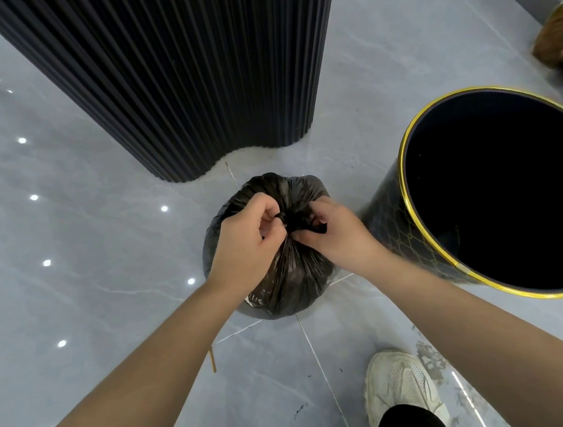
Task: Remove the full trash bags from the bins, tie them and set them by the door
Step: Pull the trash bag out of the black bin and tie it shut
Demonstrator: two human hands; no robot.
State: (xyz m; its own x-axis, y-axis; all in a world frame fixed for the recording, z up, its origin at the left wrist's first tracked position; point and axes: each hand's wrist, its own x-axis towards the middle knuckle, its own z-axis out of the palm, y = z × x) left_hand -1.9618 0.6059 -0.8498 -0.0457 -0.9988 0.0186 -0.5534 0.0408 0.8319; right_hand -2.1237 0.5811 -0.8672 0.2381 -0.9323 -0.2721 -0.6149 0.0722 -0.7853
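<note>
Left fingers: the fingers (266, 214) curl tight around a strand of black plastic at the gathered neck of the bag, pinching it from the left side of the knot
Right fingers: the fingertips (310, 236) are bent inward and clamp the other bunch of plastic on the right side of the knot, thumb tucked against the twist
Knot: the knot (289, 217) sits between the two sets of fingers, a dark bunched twist on top of the bag; whether it is fully tied cannot be told
Left hand: the left hand (245, 244) lies over the upper left of the bag, back of the hand towards the camera, bare forearm running down to the lower left corner
Right hand: the right hand (335, 234) lies over the upper right of the bag, bare forearm running to the lower right edge
Trash bag: the black trash bag (283, 282) stands full and rounded on the floor, out of the bin, its plastic pulled into pleats towards the neck
Bin: the black bin (391, 223) with a gold rim stands just beside the bag on the right, no liner visible inside
Floor: grey marbled tile floor (89, 266), glossy with ceiling-light reflections
Column: a black fluted column (173, 68) rises behind the bag
Foot: a white sneaker (401, 384) rests on the tiles below the right forearm
Small item: a thin yellow stick (213, 359) lies on the floor beside the left forearm
</note>
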